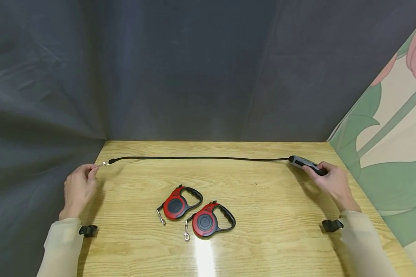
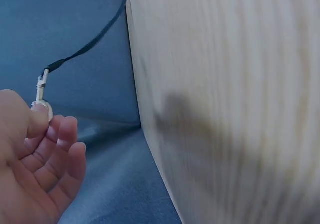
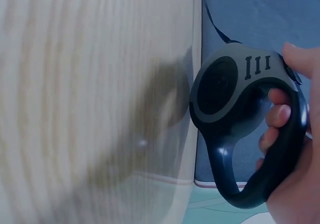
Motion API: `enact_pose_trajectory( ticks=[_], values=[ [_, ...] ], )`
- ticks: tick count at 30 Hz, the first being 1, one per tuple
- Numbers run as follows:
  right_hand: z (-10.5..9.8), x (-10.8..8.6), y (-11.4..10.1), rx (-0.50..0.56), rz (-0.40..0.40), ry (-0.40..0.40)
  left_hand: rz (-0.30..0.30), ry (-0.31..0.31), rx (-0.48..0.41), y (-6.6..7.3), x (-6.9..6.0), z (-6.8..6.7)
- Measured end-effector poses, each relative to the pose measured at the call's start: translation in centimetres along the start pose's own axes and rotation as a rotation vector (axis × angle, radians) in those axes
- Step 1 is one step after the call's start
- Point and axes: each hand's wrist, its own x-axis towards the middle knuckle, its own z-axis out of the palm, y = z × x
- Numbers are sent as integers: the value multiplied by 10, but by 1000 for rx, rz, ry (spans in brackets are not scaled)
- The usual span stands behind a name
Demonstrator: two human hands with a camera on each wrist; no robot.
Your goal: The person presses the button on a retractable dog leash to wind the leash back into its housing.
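In the head view my left hand pinches the metal clip of a black leash cord. The left wrist view shows the clip between thumb and forefinger, the other fingers loosely bent. From there the cord runs nearly straight across to a grey and black retractable leash at the right. My right hand grips that leash by its handle; in the right wrist view, fingers curl through the handle loop and the thumb lies by the button. Both hands are raised above the table.
Two red and black retractable leashes, one left of the other, lie on the wooden table with their metal clips pointing toward the front. Dark cloth hangs behind and at the left; a flowered cloth is at the right.
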Motion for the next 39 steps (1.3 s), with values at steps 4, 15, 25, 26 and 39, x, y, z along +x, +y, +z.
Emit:
enact_pose_trajectory(
  ticks=[4, 15, 25, 26, 39],
  values=[
    [-2, -2, 1, 23, 11, -44, -15, -4, 16, -4, -3, -1],
    [1, -4, -3, 62, -59, -45, -25, -40, 57, -16, -7, -3],
    [8, -2, -15, 139, -97, 39, 29, -96, 97, -11, -9, -2],
    [10, -1, -17, 153, -104, 34, 46, -111, 99, -9, -9, 0],
    [8, -4, -23, 271, -112, -76, 47, -157, 82, 2, -9, 7]
  ],
)
